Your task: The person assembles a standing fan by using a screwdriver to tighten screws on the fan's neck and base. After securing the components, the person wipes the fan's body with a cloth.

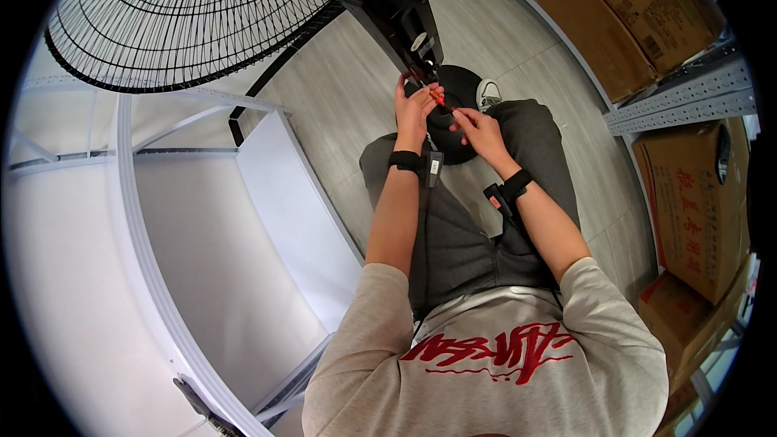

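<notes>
The left hand [411,107] is pinching a small orange-handled screwdriver [435,97] against the black plastic fan motor housing [405,12]; the right hand [477,131] is curling, its grip unclear; the tip may be slipping off, given the awkward angle.

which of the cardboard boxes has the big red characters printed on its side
The cardboard box on the right, just below the grey metal shelf rail; the boxes above the rail show only small dark print.

Head-worn fisheye, steeply downward, close
</notes>
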Demonstrator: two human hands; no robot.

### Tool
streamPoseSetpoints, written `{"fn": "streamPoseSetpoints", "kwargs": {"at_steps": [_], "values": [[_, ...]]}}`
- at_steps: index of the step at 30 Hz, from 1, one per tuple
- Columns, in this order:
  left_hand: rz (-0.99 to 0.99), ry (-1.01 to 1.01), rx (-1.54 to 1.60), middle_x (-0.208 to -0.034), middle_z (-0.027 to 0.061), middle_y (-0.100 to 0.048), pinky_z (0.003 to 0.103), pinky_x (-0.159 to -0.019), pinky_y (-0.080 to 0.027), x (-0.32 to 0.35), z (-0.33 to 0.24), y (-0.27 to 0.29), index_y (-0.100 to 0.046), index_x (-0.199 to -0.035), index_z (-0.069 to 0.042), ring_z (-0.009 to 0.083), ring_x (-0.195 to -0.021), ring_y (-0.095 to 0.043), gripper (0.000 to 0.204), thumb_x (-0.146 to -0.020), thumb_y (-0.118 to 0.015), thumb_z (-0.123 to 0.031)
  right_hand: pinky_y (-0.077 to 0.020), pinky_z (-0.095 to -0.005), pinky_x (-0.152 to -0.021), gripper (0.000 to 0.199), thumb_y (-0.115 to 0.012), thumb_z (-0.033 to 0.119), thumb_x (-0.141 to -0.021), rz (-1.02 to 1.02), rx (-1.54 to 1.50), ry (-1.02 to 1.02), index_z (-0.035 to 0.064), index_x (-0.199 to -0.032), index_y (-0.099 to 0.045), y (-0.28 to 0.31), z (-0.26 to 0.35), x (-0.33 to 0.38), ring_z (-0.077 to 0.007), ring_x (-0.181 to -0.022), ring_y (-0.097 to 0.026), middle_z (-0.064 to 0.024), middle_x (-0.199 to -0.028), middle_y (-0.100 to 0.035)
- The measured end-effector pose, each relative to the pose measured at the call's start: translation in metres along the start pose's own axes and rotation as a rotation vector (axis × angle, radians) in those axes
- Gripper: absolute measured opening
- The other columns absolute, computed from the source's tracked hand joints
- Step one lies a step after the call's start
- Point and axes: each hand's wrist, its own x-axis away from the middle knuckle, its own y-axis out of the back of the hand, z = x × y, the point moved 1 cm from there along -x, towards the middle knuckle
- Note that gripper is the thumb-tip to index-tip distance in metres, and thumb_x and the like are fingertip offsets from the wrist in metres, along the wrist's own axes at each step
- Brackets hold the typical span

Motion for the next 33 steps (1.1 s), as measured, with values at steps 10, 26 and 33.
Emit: {"fn": "streamPoseSetpoints", "kwargs": {"at_steps": [10, 26, 33], "values": [[-0.013, -0.011, -0.004, -0.107, 0.0264, -0.06, 0.04, -0.082, -0.056, -0.004, 0.005, 0.0, -0.016, -0.142, -0.005, 0.032, -0.095, -0.065, 0.062, -0.09, -0.048, 0.005, -0.0484, -0.0248, -0.054, 0.032, -0.058, 0.028, -0.093, -0.043, 0.01, 0.008, 0.0015, -0.11, -0.064, 0.0, -0.009, -0.004, -0.011, -0.055, -0.061, -0.0085, -0.079, -0.07], [-0.039, -0.033, 0.007, -0.103, 0.0254, -0.061, 0.038, -0.082, -0.055, -0.005, 0.01, -0.002, -0.022, -0.137, 0.001, 0.0303, -0.092, -0.066, 0.053, -0.091, -0.048, 0.003, -0.0485, -0.0269, -0.055, 0.038, -0.065, 0.026, -0.088, -0.044, 0.166, 0.067, 0.0003, -0.115, -0.061, -0.002, -0.011, 0.0, -0.0129, -0.057, -0.063, -0.009, -0.072, -0.065], [-0.051, -0.05, 0.002, -0.106, 0.0281, -0.06, 0.041, -0.084, -0.055, -0.007, 0.009, -0.001, -0.019, -0.138, 0.003, 0.0334, -0.092, -0.066, 0.058, -0.089, -0.049, 0.006, -0.0495, -0.0293, -0.056, 0.034, -0.065, 0.021, -0.088, -0.036, 0.142, 0.065, -0.0009, -0.112, -0.055, -0.002, -0.021, -0.003, -0.0152, -0.061, -0.066, -0.0112, -0.08, -0.068]]}}
